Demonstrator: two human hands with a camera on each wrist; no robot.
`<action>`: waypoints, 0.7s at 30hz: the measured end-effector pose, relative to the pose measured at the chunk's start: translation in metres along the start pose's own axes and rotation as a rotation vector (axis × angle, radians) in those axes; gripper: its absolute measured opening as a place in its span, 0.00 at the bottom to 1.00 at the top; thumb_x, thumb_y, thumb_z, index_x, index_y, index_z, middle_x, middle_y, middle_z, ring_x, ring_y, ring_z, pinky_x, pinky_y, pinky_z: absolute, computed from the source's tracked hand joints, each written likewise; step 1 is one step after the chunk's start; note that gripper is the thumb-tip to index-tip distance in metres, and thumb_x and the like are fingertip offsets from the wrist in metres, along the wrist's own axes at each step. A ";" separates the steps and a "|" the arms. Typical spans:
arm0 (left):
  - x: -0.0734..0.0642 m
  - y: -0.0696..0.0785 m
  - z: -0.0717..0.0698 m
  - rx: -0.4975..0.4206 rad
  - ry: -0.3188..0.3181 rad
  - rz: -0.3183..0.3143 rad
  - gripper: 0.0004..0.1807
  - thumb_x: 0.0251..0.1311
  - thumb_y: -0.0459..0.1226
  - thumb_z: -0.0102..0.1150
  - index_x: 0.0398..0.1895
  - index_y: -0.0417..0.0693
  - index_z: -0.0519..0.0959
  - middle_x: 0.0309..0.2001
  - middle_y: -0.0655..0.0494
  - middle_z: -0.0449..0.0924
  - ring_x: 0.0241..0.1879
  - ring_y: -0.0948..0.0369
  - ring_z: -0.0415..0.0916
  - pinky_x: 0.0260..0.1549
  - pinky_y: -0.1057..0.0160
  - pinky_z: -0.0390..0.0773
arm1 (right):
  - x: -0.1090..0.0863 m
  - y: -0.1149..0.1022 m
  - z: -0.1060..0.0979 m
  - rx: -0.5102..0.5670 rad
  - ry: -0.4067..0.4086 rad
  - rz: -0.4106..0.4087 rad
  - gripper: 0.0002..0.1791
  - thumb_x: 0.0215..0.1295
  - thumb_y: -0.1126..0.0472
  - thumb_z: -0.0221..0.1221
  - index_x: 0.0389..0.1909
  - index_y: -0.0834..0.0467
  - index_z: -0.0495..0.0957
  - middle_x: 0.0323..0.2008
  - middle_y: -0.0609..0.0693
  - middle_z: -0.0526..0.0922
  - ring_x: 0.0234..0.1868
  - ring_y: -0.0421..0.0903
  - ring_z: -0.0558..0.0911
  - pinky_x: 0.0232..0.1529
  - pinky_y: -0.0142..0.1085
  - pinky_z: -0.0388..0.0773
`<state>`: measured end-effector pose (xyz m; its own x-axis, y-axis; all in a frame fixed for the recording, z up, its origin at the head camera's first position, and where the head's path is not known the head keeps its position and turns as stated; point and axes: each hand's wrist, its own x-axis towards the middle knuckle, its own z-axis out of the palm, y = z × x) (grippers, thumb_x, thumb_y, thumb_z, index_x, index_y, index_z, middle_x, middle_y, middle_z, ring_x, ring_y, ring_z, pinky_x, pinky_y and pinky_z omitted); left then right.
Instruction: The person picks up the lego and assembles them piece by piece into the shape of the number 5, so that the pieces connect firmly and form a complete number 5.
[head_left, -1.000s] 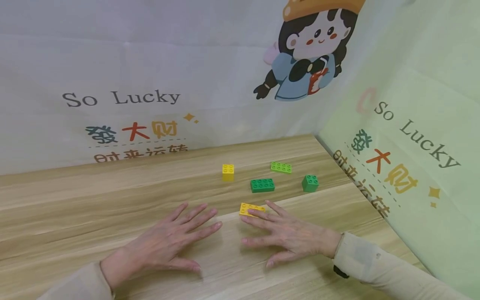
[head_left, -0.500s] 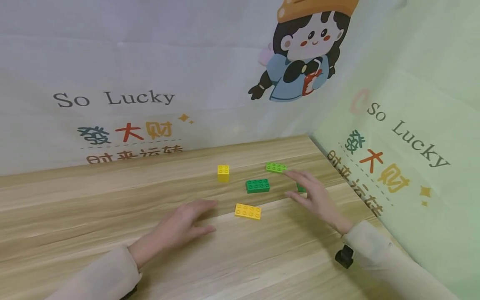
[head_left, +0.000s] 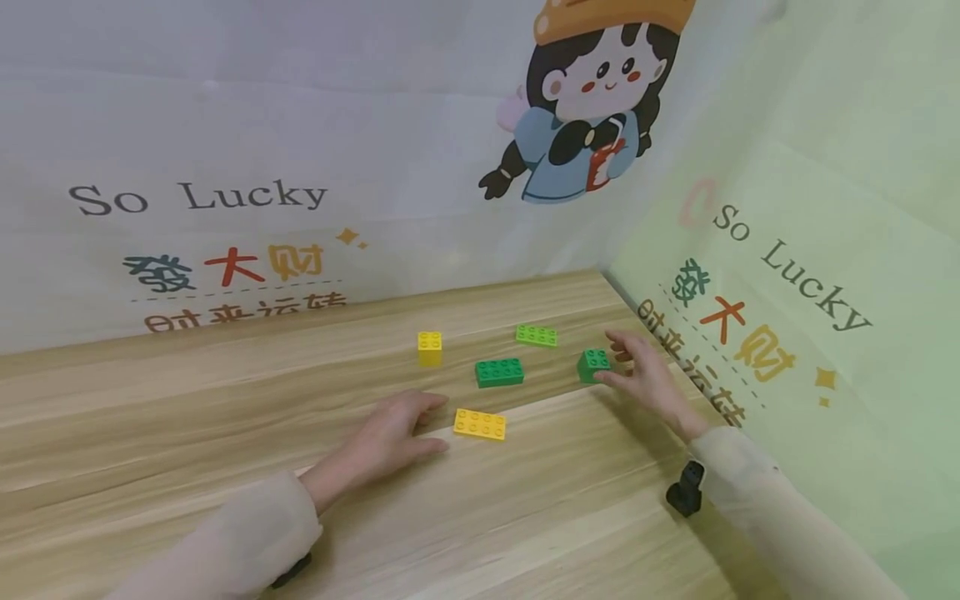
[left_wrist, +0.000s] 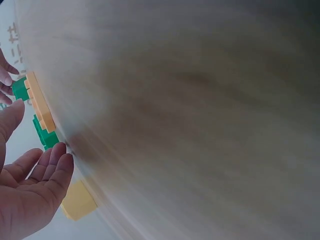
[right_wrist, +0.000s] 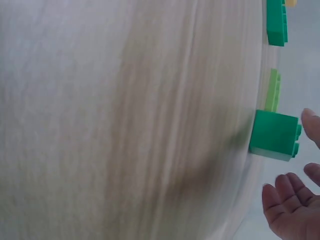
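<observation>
My right hand [head_left: 651, 379] hovers at the right side of a green two-by-two toy brick [head_left: 591, 371], thumb and fingers apart around it. In the right wrist view a gap shows between that hand [right_wrist: 295, 207] and the green brick [right_wrist: 272, 134]. Left of a flat yellow-orange brick [head_left: 480, 425], my left hand [head_left: 378, 442] is held with relaxed fingers and the thumb spread. Nothing lies in its grasp in the left wrist view, where the hand [left_wrist: 35, 195] shows palm and fingers.
A long green brick [head_left: 499, 373], a flat lime brick [head_left: 536, 336] and a tall yellow brick [head_left: 430, 350] stand farther back on the wooden table [head_left: 187, 425]. Printed cloth walls [head_left: 420, 158] rise behind and along the right side.
My right hand has left the flat yellow-orange brick and moved right and away to the green two-by-two brick. The left hand has turned, its fingers less spread, and shifted slightly right. The view has swung right.
</observation>
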<state>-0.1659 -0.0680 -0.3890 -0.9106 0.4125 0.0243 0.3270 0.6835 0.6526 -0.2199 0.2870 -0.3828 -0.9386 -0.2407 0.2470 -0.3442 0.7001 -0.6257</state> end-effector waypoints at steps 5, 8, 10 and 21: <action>0.006 0.003 0.005 -0.004 0.010 0.002 0.28 0.49 0.37 0.69 0.55 0.39 0.75 0.44 0.50 0.78 0.41 0.58 0.73 0.44 0.57 0.75 | 0.003 0.006 0.002 -0.005 -0.063 0.036 0.32 0.55 0.72 0.63 0.60 0.77 0.61 0.47 0.73 0.71 0.47 0.67 0.76 0.47 0.51 0.77; 0.010 0.005 0.007 -0.015 0.016 -0.012 0.27 0.49 0.36 0.70 0.54 0.39 0.76 0.43 0.50 0.78 0.40 0.59 0.73 0.43 0.58 0.75 | 0.005 0.006 0.005 -0.014 -0.084 0.022 0.29 0.55 0.73 0.62 0.57 0.78 0.63 0.46 0.72 0.73 0.45 0.66 0.77 0.46 0.50 0.77; 0.013 0.006 0.009 -0.022 0.016 -0.024 0.26 0.48 0.36 0.70 0.52 0.39 0.76 0.43 0.50 0.78 0.39 0.59 0.73 0.42 0.59 0.75 | 0.006 0.006 0.007 -0.018 -0.095 0.030 0.26 0.56 0.73 0.61 0.55 0.77 0.65 0.45 0.71 0.75 0.44 0.64 0.78 0.46 0.50 0.77; 0.022 0.010 0.015 0.010 0.020 -0.037 0.22 0.46 0.36 0.72 0.47 0.42 0.79 0.40 0.54 0.77 0.37 0.60 0.71 0.40 0.61 0.74 | -0.001 -0.023 0.027 0.098 -0.114 0.063 0.20 0.57 0.69 0.62 0.48 0.74 0.71 0.40 0.65 0.79 0.38 0.54 0.80 0.38 0.34 0.78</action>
<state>-0.1786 -0.0427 -0.3934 -0.9270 0.3746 0.0149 0.2950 0.7043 0.6457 -0.2118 0.2526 -0.3888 -0.9531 -0.2768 0.1227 -0.2794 0.6484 -0.7082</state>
